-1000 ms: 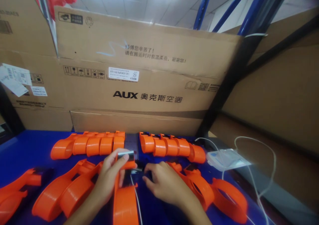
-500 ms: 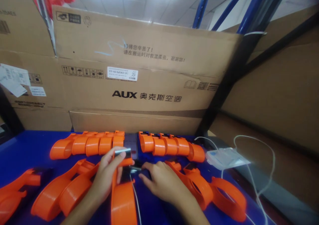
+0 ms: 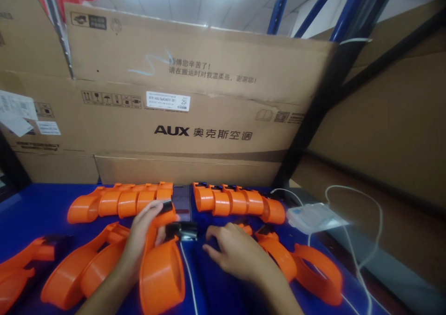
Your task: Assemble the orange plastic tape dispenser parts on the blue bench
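Observation:
My left hand (image 3: 141, 233) is closed round the handle end of an orange tape dispenser (image 3: 160, 271) that stands tilted on the blue table (image 3: 31, 210). A dark metal part (image 3: 183, 231) sticks out of the dispenser's head towards my right hand (image 3: 235, 254). That hand rests low on the table with its fingers curled, their tips just beside the metal part. Whether it holds anything I cannot make out.
Rows of orange dispensers (image 3: 120, 201) lie at the back, with more at the left (image 3: 81, 268) and right (image 3: 299, 271). A phone (image 3: 181, 202) lies between the back rows. A white charger with cable (image 3: 311, 216) sits at the right. Cardboard boxes (image 3: 195, 106) wall off the back.
My left hand has tipped the dispenser to the left and brought its round body nearer. My right hand has shifted slightly right, away from the dispenser's head.

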`<state>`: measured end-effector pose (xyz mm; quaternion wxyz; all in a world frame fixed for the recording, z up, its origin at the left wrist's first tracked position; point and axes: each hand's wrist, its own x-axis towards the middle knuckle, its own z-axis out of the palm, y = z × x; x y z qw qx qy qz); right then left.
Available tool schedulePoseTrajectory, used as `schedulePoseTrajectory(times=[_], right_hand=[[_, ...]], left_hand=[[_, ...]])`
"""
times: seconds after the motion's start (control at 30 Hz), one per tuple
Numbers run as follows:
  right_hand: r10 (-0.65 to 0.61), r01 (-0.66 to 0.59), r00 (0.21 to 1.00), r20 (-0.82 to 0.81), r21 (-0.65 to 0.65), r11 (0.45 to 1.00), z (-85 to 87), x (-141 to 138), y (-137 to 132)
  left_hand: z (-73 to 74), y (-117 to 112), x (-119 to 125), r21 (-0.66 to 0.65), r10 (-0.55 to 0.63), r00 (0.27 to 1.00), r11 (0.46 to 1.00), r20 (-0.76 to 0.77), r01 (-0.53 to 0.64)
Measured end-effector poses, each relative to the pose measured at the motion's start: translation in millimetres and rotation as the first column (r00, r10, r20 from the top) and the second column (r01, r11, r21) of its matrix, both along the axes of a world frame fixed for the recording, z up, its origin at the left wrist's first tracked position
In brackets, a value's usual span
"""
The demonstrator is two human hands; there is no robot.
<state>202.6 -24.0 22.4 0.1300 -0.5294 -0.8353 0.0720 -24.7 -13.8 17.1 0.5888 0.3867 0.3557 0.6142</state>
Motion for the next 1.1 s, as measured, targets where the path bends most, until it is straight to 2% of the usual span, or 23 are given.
schedulePoseTrajectory(times=[0.1,0.23,0.33,0.4,0.5,0.6,0.8,0.9,1.03,1.1], right_hand=[[-0.005,0.005,1.0,-0.03,0.014,1.0,0.8,0.4,1.5],[-0.017,0.021,0.997,-0.078,0.051,0.998,5.9,-0.8,3.4],[0.019,-0.003,0.975,-0.223,0.072,0.997,10.5,-4.8,2.9],[0.08,-0.041,0.932,-0.352,0.119,0.992,11.8,-9.7,1.4],[0.198,-0.118,0.854,-0.482,0.191,0.975,10.1,-18.0,-0.6],[0.254,-0.146,0.806,-0.535,0.236,0.961,5.5,-24.1,-0.3],[0.263,-0.122,0.791,-0.553,0.278,0.953,2.2,-29.5,0.8],[0.265,-0.091,0.77,-0.58,0.31,0.946,3.8,-31.9,-0.8],[0.329,-0.135,0.735,-0.593,0.348,0.928,3.8,-33.1,-2.1],[0.33,-0.118,0.731,-0.597,0.365,0.923,2.4,-31.3,-1.5]], left_hand=[[-4.3,-0.3,1.6,0.014,0.001,0.998,1.0,-0.07,0.0],[-19.5,1.5,1.8,0.047,-0.047,0.975,0.997,-0.218,0.059],[-27.3,1.5,2.9,0.079,-0.074,0.95,0.992,-0.302,0.102],[-28.8,1.1,4.7,0.096,-0.081,0.943,0.988,-0.324,0.118],[-28.9,-0.1,7.8,0.109,-0.083,0.938,0.986,-0.336,0.126],[-29.4,-2.5,9.9,0.109,-0.109,0.931,0.982,-0.347,0.156],[-26.5,-7.9,12.4,0.1,-0.168,0.933,0.973,-0.318,0.21],[-25.4,-8.6,13.8,0.107,-0.165,0.941,0.973,-0.296,0.204],[-29.0,-6.2,14.1,0.091,-0.157,0.952,0.978,-0.263,0.186],[-30.3,-3.1,12.5,0.086,-0.153,0.961,0.98,-0.232,0.177]])
